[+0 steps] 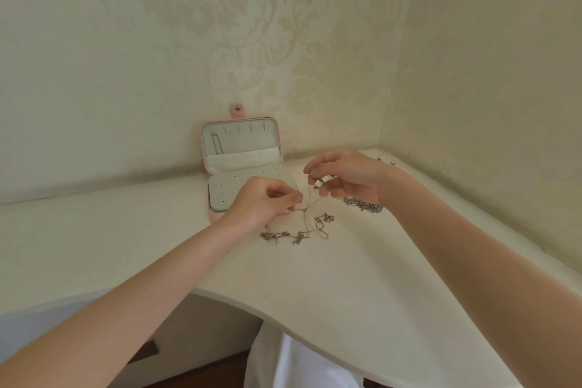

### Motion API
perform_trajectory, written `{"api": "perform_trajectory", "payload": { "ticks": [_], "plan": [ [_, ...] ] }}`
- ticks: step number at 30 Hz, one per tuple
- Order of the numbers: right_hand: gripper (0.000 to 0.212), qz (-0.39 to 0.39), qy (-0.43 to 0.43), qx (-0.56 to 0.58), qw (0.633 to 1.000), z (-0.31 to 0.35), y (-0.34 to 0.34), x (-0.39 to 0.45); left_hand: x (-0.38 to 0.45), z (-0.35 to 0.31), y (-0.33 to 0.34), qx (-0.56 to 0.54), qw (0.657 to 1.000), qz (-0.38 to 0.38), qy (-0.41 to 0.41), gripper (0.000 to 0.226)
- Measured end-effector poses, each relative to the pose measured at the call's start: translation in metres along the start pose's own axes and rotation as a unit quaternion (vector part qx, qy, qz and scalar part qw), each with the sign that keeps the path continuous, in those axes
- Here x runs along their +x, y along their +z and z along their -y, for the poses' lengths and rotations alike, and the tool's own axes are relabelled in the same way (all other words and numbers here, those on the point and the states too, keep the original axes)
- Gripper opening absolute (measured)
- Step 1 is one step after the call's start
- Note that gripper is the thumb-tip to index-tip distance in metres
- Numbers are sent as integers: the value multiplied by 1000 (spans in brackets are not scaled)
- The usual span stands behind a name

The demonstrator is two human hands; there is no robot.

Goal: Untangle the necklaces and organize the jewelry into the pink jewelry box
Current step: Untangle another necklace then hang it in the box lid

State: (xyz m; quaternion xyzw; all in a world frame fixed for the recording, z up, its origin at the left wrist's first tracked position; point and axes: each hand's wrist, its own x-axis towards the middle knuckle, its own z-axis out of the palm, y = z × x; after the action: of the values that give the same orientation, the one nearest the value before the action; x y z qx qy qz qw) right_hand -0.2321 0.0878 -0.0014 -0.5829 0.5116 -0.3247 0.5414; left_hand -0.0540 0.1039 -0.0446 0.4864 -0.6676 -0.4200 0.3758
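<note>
The left hand (pixel 263 203) hovers just above the white table (pixel 346 277), its fingers curled inward and its fingertips pinching a thin tangled necklace chain (pixel 310 200). The right hand (pixel 343 175) is raised a little higher and to the right, thumb and fingers pinched on the upper end of the same chain, which runs taut between the 2 hands. The rest of the tangle (pixel 296 233), with small charms, trails down onto the table below the left hand. A second heap of silver chain (pixel 363 205) lies under the right wrist. The pink jewelry box (pixel 242 164) stands open against the wall, just behind the left hand, its lid upright and 1 chain hanging inside. No writing or brand can be read anywhere.
</note>
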Motion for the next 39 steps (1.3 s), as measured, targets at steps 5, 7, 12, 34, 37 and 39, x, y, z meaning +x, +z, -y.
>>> {"api": "perform_trajectory", "payload": {
  "ticks": [5, 7, 12, 34, 37, 39],
  "plan": [
    [11, -35, 15, -3, 999, 3, -9, -3, -2, 5, 0, 47, 999, 24, -12, 5],
    [10, -59, 29, -21, 998, 2, -13, -5, -1, 4, -1, 40, 999, 16, -9, 4],
    [5, -32, 74, -216, 973, -2, -13, -13, 0, 4, -5, 69, 998, 5, 5, 9],
    [5, 16, -87, -307, 948, -34, 31, -15, -18, 25, 1, 1, 998, 64, -14, 25],
    [4, 18, -88, -299, 950, -33, 30, -12, -18, 25, -2, -54, 996, 53, -46, 22],
    [5, 28, -87, -302, 949, -31, 30, -10, -18, 23, -3, -57, 995, 54, -55, 23]
  ]
}}
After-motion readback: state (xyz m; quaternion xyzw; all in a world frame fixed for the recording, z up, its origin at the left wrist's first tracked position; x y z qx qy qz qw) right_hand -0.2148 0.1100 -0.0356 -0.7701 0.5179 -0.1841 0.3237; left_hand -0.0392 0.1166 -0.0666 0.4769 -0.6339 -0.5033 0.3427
